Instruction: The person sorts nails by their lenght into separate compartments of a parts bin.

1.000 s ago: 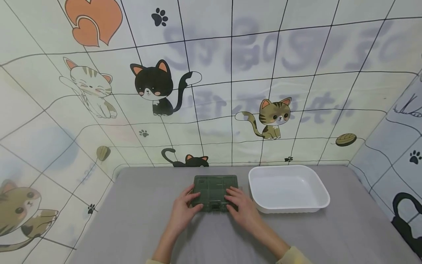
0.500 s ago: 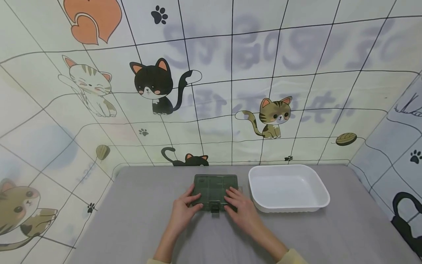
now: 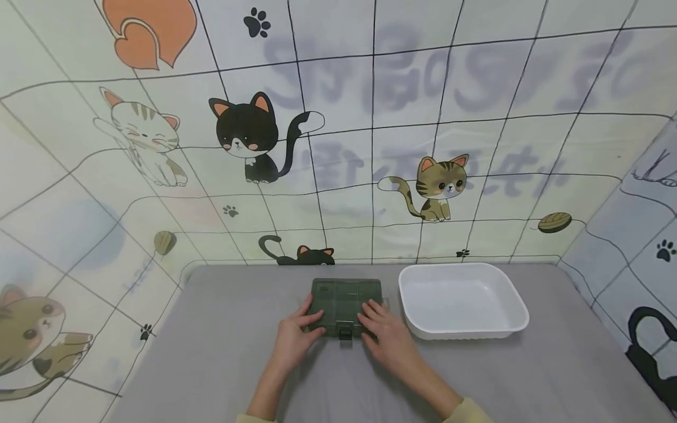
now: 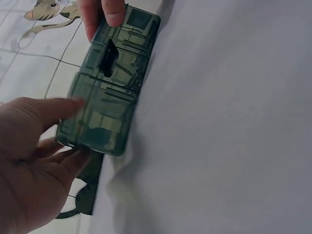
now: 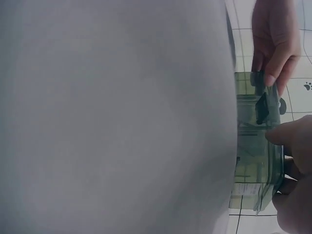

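Observation:
A dark green see-through compartment box (image 3: 342, 299) lies on the grey cloth, its lid down. At the middle of its front edge a black latch (image 3: 345, 335) sticks out toward me. My left hand (image 3: 292, 336) grips the box's left end, thumb at the front corner and fingers along the side. Around the right end is my right hand (image 3: 390, 336), with fingers over the lid and the thumb by the front edge. In the left wrist view, small dark items show inside the box (image 4: 114, 105), too dim to name. Whether the lid's right edge is slightly lifted, I cannot tell.
A white rectangular tray (image 3: 463, 335) stands just right of the box, close to my right hand. The grey cloth-covered table (image 3: 222, 352) ends at a cat-printed wall sheet (image 3: 349, 217) behind and on both sides.
The black latch on the box's front has swung out and down from its closed position. Both hands stay at the box's ends, the right fingers shifting slightly inward.

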Action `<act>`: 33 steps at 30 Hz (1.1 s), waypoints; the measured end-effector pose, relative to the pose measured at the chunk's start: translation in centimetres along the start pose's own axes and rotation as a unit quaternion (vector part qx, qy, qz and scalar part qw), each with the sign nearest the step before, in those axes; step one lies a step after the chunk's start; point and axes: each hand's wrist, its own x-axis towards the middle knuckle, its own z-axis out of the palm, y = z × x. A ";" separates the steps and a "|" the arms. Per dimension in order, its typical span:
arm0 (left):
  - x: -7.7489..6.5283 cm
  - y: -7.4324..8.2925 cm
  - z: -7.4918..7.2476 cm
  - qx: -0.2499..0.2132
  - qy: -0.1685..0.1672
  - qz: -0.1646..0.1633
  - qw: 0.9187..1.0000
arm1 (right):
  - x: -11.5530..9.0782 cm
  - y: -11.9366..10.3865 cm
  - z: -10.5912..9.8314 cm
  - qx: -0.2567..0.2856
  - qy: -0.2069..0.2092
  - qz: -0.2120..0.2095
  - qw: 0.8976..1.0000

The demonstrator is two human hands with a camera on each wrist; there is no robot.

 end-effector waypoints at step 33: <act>-0.4 -0.5 0.4 0.109 0.059 0.131 0.984 | 1.3 0.0 1.3 -0.085 0.023 -0.083 0.993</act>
